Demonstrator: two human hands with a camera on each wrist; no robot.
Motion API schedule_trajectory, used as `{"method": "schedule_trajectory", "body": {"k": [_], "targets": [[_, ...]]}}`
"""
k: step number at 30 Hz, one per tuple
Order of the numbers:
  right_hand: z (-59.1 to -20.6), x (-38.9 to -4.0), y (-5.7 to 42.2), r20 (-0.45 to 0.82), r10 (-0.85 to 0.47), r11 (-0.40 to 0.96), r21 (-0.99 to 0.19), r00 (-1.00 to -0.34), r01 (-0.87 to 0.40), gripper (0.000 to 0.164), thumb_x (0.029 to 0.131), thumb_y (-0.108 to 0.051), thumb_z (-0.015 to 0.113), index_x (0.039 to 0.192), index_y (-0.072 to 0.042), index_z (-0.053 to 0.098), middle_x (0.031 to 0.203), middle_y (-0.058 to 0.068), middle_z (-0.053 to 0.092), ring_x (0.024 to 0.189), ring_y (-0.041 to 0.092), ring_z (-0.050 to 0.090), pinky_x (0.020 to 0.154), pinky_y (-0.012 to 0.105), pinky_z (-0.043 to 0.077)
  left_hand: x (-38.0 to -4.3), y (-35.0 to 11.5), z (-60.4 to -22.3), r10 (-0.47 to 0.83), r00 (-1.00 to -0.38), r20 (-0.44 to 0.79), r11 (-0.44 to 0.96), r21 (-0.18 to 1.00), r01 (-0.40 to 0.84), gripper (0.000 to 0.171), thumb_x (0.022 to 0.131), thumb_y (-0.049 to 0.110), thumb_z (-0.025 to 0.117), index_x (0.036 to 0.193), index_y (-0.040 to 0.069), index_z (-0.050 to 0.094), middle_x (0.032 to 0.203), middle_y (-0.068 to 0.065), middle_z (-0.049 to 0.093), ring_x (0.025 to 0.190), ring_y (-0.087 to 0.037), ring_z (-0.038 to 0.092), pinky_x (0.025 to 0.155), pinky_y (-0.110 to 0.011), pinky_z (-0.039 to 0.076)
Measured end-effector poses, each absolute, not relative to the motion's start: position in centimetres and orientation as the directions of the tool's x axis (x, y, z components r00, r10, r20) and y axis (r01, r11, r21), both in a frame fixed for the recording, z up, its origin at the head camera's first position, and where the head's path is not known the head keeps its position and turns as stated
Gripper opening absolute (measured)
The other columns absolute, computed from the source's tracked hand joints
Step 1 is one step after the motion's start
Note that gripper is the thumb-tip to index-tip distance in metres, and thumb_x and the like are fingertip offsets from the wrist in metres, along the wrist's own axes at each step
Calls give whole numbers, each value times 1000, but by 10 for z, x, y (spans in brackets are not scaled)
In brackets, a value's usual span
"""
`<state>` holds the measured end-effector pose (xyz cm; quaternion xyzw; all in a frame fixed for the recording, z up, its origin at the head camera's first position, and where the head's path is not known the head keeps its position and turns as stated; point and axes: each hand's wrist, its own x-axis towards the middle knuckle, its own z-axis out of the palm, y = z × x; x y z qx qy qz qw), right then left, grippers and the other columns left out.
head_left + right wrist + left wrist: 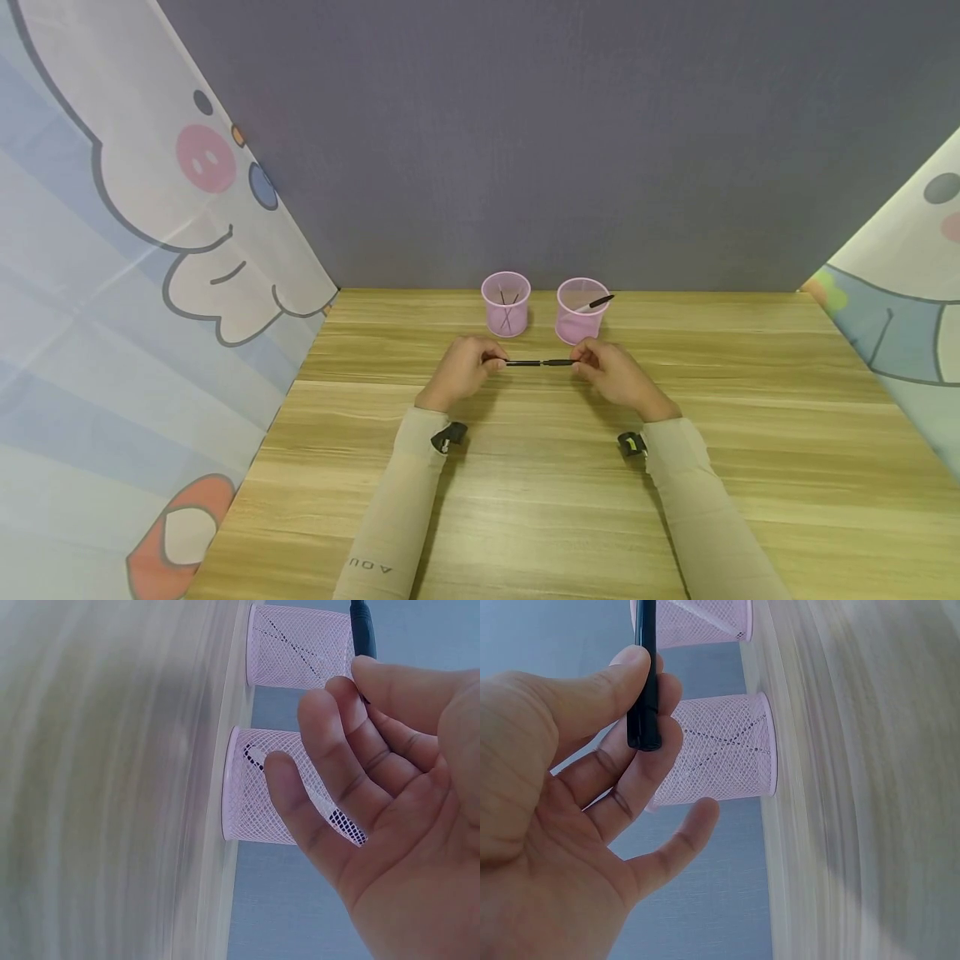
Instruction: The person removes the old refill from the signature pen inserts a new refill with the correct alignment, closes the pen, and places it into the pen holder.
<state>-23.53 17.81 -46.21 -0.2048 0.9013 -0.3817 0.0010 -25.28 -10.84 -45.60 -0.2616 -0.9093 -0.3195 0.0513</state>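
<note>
Slim black pen (522, 363), smooth, straight, over the wood-grain bench (540, 508); left hand (463, 369) and right hand (617, 373) pinch its opposite ends. Behind: two round pink mesh cups (507, 322), one holding thin crossed sticks (506, 316), the other a black-and-white pen (597, 302).

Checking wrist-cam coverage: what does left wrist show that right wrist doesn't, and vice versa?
Only left wrist: the left hand, pinching the black pen near one end. Only right wrist: the right hand, pinching the pen's other end. Both: part of the black pen, the pink mesh cup with crossed dark sticks, the other pink cup, the wooden table, the grey backdrop.
</note>
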Motion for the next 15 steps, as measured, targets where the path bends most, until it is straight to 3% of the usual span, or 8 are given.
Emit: {"method": "schedule_trajectory", "body": {"k": [15], "targets": [[-463,-236,180,147,-363,615,-705,-920,-355,4,100,-8,64,103,-5,65,87,12,69,73,13,58,65,25,50,-251,-109,-454,431,-866,254,659,567,494,5,92,13,76,93,9,78,93,-2,77,78,-9,63,74,-28,54]]}}
